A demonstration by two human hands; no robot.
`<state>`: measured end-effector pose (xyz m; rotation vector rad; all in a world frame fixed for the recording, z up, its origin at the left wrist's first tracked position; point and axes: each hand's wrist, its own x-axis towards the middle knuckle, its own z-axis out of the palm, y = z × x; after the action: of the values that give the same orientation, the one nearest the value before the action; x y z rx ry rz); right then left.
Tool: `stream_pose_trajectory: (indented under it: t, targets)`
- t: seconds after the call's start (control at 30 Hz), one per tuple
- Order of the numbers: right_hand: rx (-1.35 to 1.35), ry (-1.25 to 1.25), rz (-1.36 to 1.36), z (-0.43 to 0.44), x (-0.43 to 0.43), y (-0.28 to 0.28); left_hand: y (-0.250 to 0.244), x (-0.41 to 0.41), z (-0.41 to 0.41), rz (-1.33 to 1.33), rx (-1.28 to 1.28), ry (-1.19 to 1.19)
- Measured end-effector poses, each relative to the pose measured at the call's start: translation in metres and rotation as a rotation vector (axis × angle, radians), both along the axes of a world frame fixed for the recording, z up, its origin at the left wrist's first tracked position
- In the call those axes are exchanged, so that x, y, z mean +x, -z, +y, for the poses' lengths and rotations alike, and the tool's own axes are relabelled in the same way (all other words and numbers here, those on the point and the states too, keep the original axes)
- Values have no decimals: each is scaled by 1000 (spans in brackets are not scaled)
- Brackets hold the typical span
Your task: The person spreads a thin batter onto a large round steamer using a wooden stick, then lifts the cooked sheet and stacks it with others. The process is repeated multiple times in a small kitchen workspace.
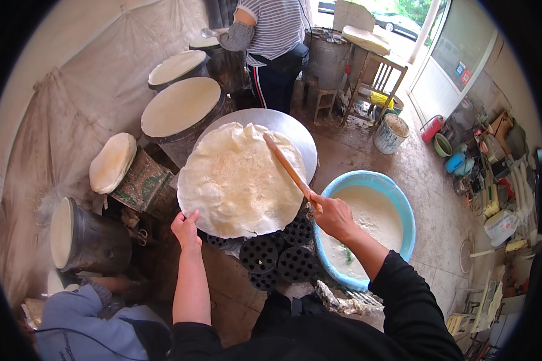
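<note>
A large thin round flatbread [241,180] lies partly over a round metal griddle [298,135], whose bare surface shows at the far right side. Its edge is ruffled at the far side. At the near left, my left hand [188,229] pinches the bread's rim between thumb and fingers. My right hand [335,215] grips the end of a long flat wooden stick [289,167]. The stick slants across the bread's right half, its tip near the far edge. Below that hand stands a light blue plastic tub [407,225] holding pale batter [366,203].
Perforated coal briquettes [258,255] are stacked below the griddle's near edge. Batter-topped drums [183,106] line the left. Folded flatbreads [113,162] lie on a worn box [142,182]. One person [275,40] stands ahead; another [86,320] is at lower left. A bucket [390,134] stands right.
</note>
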<state>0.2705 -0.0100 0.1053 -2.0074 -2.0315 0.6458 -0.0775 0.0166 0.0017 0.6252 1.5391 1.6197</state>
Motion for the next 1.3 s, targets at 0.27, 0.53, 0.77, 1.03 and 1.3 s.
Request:
stream_pose_trajectory:
  t: [0.27, 0.53, 0.77, 1.03, 1.3]
  targets:
    - [-95, 223, 870, -41, 56, 26, 4, -5, -1, -34, 4, 28]
    - [-423, 604, -39, -161, 176, 129, 5, -1, 0, -228, -24, 70]
    - [-491, 743, 1787, -191, 161, 64, 15, -15, 0, -173, -47, 85]
    - [158, 170, 716, -134, 95, 62, 20, -10, 3, -99, -61, 62]
    - [167, 48, 17, -122, 85, 46, 10, -4, -2, -76, -44, 55]
